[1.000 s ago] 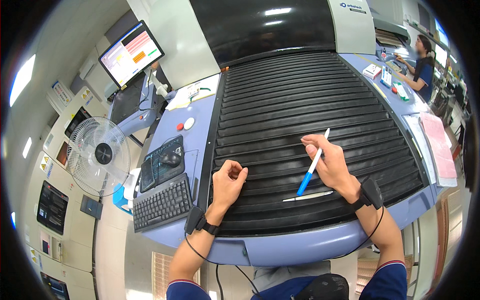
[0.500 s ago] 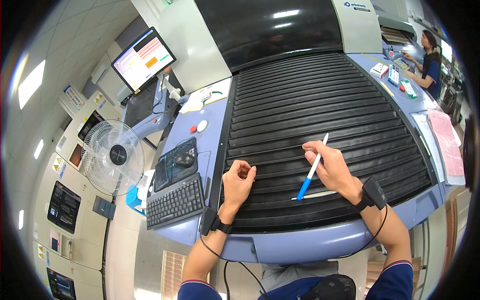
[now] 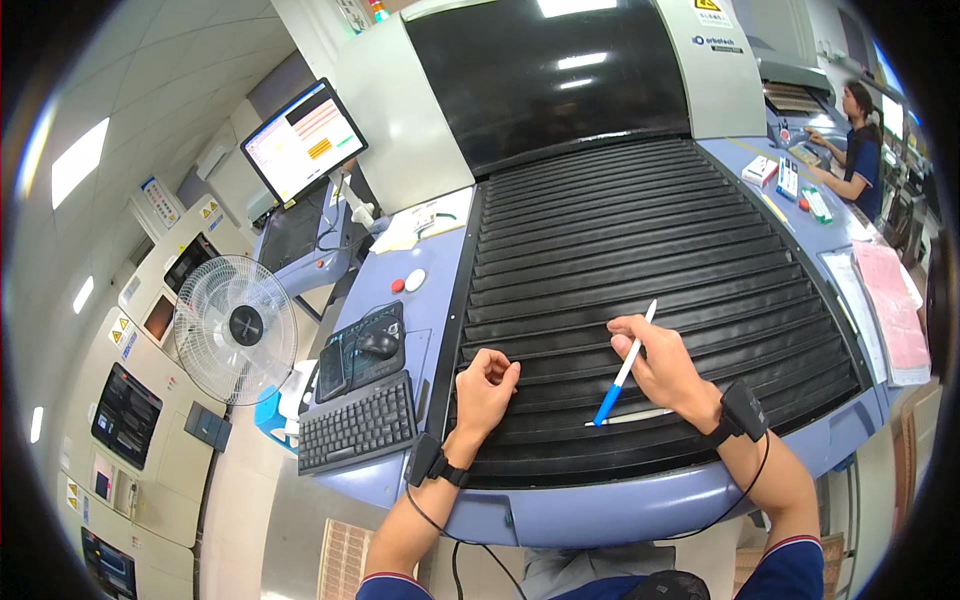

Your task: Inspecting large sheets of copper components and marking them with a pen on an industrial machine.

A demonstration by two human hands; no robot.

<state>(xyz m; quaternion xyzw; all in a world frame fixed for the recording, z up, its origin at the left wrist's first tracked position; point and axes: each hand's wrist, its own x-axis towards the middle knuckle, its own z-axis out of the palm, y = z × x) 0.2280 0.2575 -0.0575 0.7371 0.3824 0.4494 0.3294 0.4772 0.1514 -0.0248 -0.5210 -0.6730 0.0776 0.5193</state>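
A white marker pen with a blue end (image 3: 609,402) slants through my right hand (image 3: 660,368), held near the thumb with its blue end pointing down toward me. Beneath it, a thin pale stick (image 3: 640,416) lies across the black ribbed cover (image 3: 620,270). My left hand (image 3: 486,392) hovers over the cover's left edge, fingers curled in and thumb near the fingertips, with nothing visible in them. Each wrist wears a black strap with a box and cable, the left strap (image 3: 436,460) and the right strap (image 3: 736,412).
Left of the cover are a black keyboard (image 3: 357,424), a mouse (image 3: 378,343) and red and white buttons (image 3: 407,282). A monitor (image 3: 304,141) and a fan (image 3: 237,328) stand beyond. At right lie pink and white sheets (image 3: 888,310) and small boxes (image 3: 774,174); a person (image 3: 856,155) works farther off.
The view has tilted up slightly, so the scene sits lower. Both hands keep nearly the same pose, and the marker pen stays in my right hand.
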